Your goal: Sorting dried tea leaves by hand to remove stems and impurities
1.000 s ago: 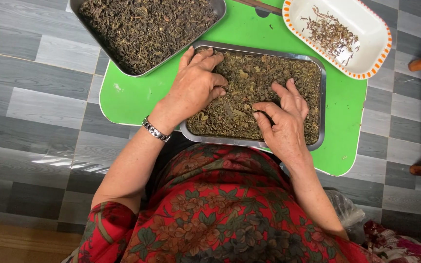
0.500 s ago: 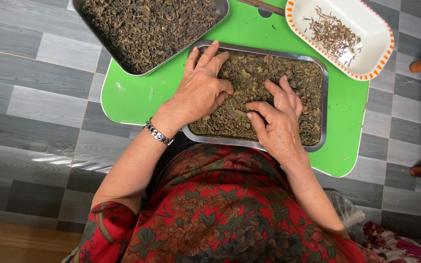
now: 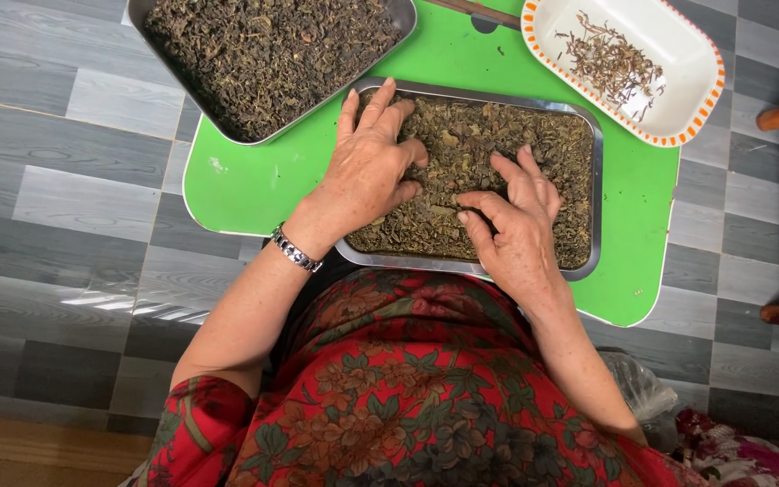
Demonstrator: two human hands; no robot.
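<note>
1. Leaves (image 3: 462, 162), dried and olive-brown, fill the steel tray (image 3: 595, 180) at frame centre; sorting looks under way.
2. Left hand (image 3: 367, 167) lies spread, palm down; right hand (image 3: 516, 225) curls, thumb and forefinger pinching at leaves; next likely calls for a fine pick.
3. Green table (image 3: 245, 180) leaves bare room at lower left; second tray (image 3: 272, 50) and white dish (image 3: 624, 68) crowd the top edge.

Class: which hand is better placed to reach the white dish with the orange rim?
Right, probably: the right hand lies nearer the white dish; the left hand sits across the tray.
</note>
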